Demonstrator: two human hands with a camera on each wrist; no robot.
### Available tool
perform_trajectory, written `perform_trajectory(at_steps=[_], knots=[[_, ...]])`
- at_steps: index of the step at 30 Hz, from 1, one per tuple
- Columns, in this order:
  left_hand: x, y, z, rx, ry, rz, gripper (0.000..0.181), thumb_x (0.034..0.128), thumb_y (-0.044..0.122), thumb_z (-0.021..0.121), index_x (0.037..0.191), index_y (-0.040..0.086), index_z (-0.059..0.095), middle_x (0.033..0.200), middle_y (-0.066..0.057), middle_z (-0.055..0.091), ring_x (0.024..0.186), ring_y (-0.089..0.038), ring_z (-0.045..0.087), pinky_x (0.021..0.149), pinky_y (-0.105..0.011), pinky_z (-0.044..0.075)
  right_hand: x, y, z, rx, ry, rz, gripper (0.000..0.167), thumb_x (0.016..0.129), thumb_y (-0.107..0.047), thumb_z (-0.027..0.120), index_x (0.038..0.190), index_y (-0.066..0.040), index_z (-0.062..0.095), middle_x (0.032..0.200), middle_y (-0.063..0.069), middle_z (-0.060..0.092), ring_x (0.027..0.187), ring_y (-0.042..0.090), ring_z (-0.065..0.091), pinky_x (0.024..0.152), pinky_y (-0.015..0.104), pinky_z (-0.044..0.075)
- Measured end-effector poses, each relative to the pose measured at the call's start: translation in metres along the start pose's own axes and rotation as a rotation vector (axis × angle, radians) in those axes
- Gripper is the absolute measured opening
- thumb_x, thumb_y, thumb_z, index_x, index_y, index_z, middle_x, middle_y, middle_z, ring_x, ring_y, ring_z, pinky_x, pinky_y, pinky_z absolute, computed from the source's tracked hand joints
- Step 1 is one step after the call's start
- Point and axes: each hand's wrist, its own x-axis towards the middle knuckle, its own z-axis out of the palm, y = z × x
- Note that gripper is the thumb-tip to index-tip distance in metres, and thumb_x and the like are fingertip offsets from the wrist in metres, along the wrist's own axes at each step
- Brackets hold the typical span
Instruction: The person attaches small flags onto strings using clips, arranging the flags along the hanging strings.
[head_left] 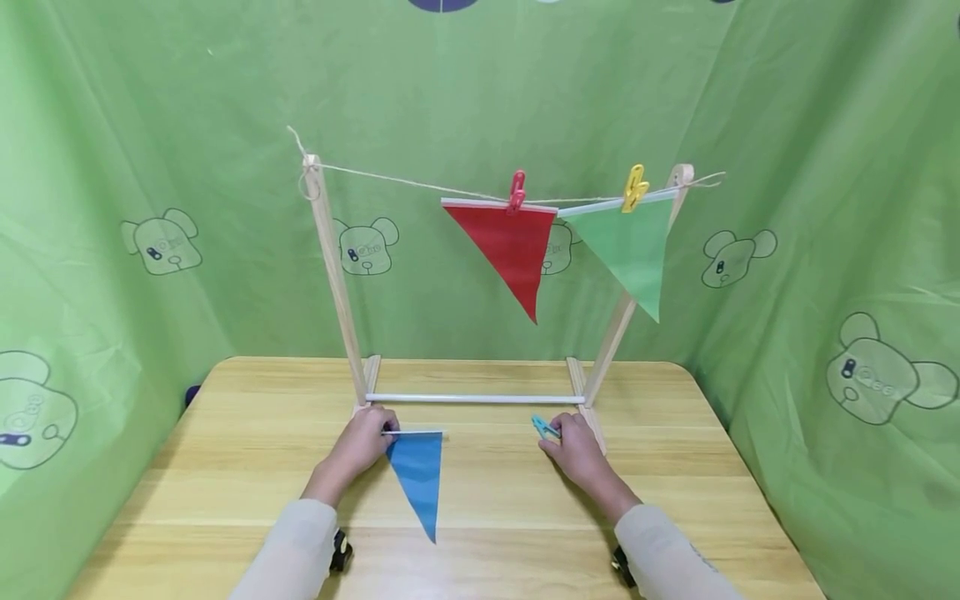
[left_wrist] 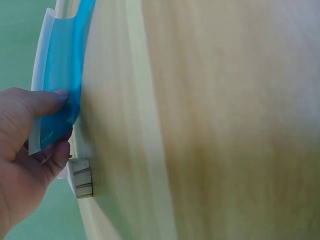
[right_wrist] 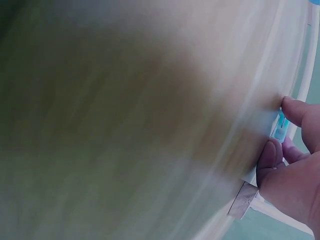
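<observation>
My left hand [head_left: 365, 437] pinches one end of the white top strip of a blue triangular pennant [head_left: 420, 471], whose point hangs toward the near side. The left wrist view shows the thumb pressing on the blue pennant [left_wrist: 60, 75] near its white edge. To the right, my right hand [head_left: 576, 450] holds a light-blue clothespin [head_left: 544, 427] between thumb and fingers. In the right wrist view the clothespin [right_wrist: 281, 126] is partly hidden by the fingers. Behind both hands, a string [head_left: 397, 178] carries a red pennant [head_left: 510, 250] under a red clothespin [head_left: 517, 192] and a green pennant [head_left: 626, 250] under a yellow clothespin [head_left: 634, 189].
The string is tied between two wooden posts, a left post [head_left: 335, 275] and a right post [head_left: 611, 342]. A white rod [head_left: 472, 399] joins their feet low above the wooden table [head_left: 495, 558]. Green printed curtains [head_left: 247, 100] surround the table.
</observation>
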Motion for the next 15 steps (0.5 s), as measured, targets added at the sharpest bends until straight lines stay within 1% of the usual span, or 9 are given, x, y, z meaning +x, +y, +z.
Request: perform_trajectory(at_steps=[3,7,11,13,15], knots=[[0.000,0.001,-0.002,-0.024,0.003,-0.004,0.011,0.0844,-0.004,0.079,0.084,0.007,0.076,0.084,-0.004,0.072,0.083,-0.019,0.066,0.082,-0.042,0.058,0.000,0.001,0.000,0.000,0.015,-0.009,0.031,0.088,-0.013,0.081,0.105,0.004,0.062,0.095,0.013,0.056,0.082,0.020,0.051,0.070,0.031,0.049],[0.000,0.005,-0.005,-0.071,0.011,0.002,0.007,0.0862,0.000,0.079,0.090,0.005,0.078,0.089,-0.005,0.076,0.088,-0.020,0.070,0.085,-0.044,0.059,0.001,0.002,-0.001,0.004,0.010,0.000,0.030,0.088,-0.012,0.081,0.106,0.003,0.062,0.094,0.011,0.056,0.082,0.020,0.050,0.070,0.030,0.046],[0.001,0.009,-0.008,-0.106,0.018,0.030,0.006,0.0873,0.001,0.079,0.091,0.005,0.079,0.090,-0.006,0.077,0.087,-0.019,0.071,0.083,-0.042,0.059,0.002,0.003,-0.002,0.015,-0.003,0.007,0.030,0.089,-0.013,0.080,0.107,0.002,0.062,0.093,0.009,0.054,0.082,0.019,0.049,0.070,0.029,0.044],[0.001,0.011,-0.009,-0.109,0.025,0.052,0.005,0.0877,0.001,0.079,0.091,0.005,0.079,0.090,-0.005,0.077,0.086,-0.018,0.071,0.081,-0.040,0.060,0.002,0.002,-0.004,0.026,-0.004,0.007,0.030,0.089,-0.013,0.080,0.107,0.002,0.062,0.092,0.009,0.054,0.082,0.019,0.049,0.069,0.029,0.044],[0.002,0.012,-0.009,-0.113,0.032,0.056,0.004,0.0878,0.003,0.080,0.090,0.007,0.078,0.089,-0.005,0.077,0.085,-0.016,0.071,0.080,-0.037,0.060,0.002,0.002,-0.005,0.037,-0.005,0.008,0.029,0.089,-0.013,0.080,0.107,0.002,0.062,0.092,0.009,0.054,0.081,0.019,0.049,0.069,0.028,0.043]])
